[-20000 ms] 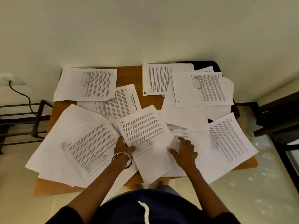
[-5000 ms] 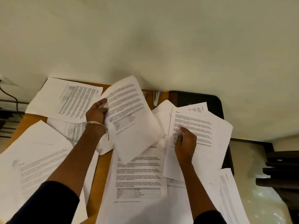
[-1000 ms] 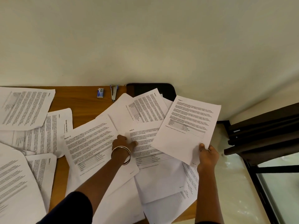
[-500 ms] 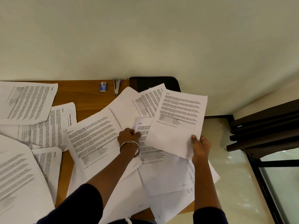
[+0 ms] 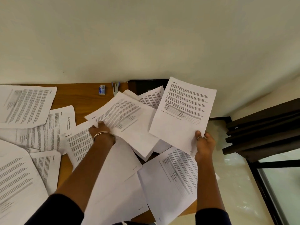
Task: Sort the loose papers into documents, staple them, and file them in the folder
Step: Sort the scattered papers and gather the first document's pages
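Your right grip (image 5: 204, 144) pinches one sheet (image 5: 183, 114) upright for reading; your left (image 5: 101, 129) lifts a second page (image 5: 123, 116) to compare.

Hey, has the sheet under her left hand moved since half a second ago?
Yes. The left hand has lifted that sheet off the pile and swung it back toward the stapler; its far corner now nearly reaches it.

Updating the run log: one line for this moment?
phase: sorting | left hand: lifting sheet | right hand: holding page | stapler: untouched
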`<state>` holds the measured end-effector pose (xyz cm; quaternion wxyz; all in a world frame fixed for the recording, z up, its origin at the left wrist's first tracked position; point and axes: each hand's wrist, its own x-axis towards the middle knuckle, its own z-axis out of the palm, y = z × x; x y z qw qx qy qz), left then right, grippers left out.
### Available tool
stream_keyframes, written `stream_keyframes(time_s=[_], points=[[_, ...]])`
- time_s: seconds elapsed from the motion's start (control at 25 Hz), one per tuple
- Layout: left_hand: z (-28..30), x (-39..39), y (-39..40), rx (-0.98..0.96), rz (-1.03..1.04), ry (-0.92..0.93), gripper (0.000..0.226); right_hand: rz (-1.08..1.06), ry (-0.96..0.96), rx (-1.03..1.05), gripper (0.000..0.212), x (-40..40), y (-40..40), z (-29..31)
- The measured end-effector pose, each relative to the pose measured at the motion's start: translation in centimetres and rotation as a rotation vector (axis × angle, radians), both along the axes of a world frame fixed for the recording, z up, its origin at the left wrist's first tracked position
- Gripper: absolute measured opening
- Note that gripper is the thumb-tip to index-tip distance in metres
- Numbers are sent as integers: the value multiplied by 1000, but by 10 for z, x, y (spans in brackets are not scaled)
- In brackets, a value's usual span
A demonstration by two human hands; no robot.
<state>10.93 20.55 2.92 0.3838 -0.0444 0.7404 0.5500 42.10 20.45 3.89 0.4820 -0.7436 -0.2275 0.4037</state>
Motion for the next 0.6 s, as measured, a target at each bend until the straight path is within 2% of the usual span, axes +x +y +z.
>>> stream_keyframes(time_s=[0.08, 0.16, 0.24, 0.4, 0.6], points=[[-3, -20, -20, -94, -44, 26, 44, 1, 21, -6, 18, -5, -3, -2], [-17, -43, -45, -158, -238, 238, 45, 6, 32, -9, 18, -11, -7, -3], [-35, -66, -67, -184, -424, 370, 44, 2, 35, -11, 16, -14, -8, -5], [-52, -92, -92, -315, -589, 418, 43, -24, 42, -25, 15, -19, -8, -8], [-43, -88, -95, -332, -680, 438, 47, -115, 73, -14, 20, -29, -9, -6]])
